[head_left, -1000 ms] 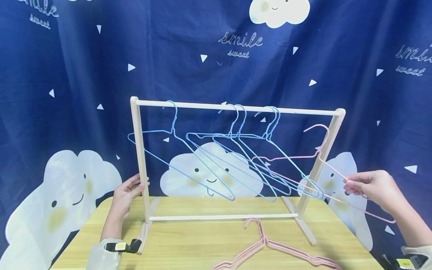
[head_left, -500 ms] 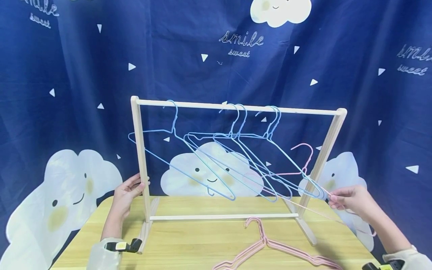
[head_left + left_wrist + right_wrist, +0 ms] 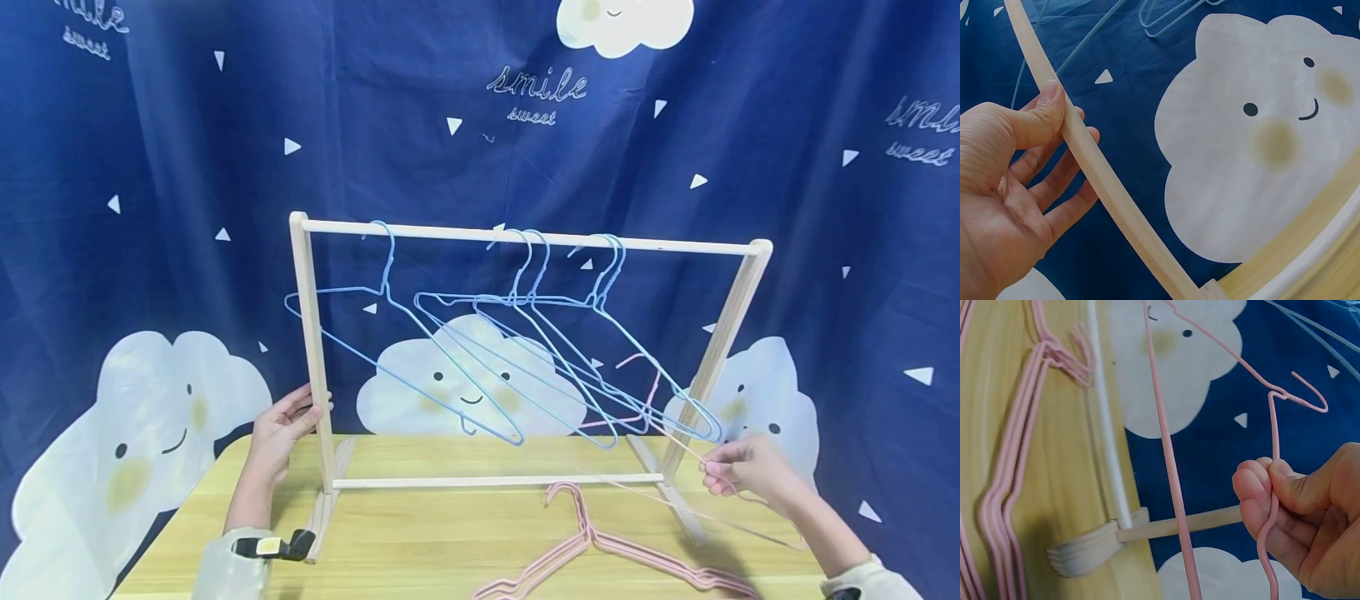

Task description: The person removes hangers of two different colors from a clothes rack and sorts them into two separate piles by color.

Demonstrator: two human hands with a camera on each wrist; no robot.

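Note:
A wooden clothes rack (image 3: pixel 450 236) stands on the table, with several blue wire hangers (image 3: pixel 388 271) hooked over its top rail. My left hand (image 3: pixel 277 437) holds the rack's left post (image 3: pixel 1107 181), thumb on the near side and fingers behind. In my right hand (image 3: pixel 753 467), thumb and fingers pinch a pink wire hanger (image 3: pixel 1164 431) by one shoulder. Its hook (image 3: pixel 654 387) is well below the rail and overlaps the lower ends of the right-hand blue hangers in the head view. One long side of the pink hanger is blurred there.
Several more pink hangers (image 3: pixel 637 557) lie stacked on the wooden table (image 3: pixel 420 542) in front of the rack. A lower crossbar (image 3: pixel 480 482) joins the rack's feet. Behind hangs a blue curtain (image 3: pixel 420 167) with clouds on it.
My right hand has moved left and down with the pink hanger, whose hook has dropped from near rail height to among the blue hangers' lower parts. My left hand stays on the post.

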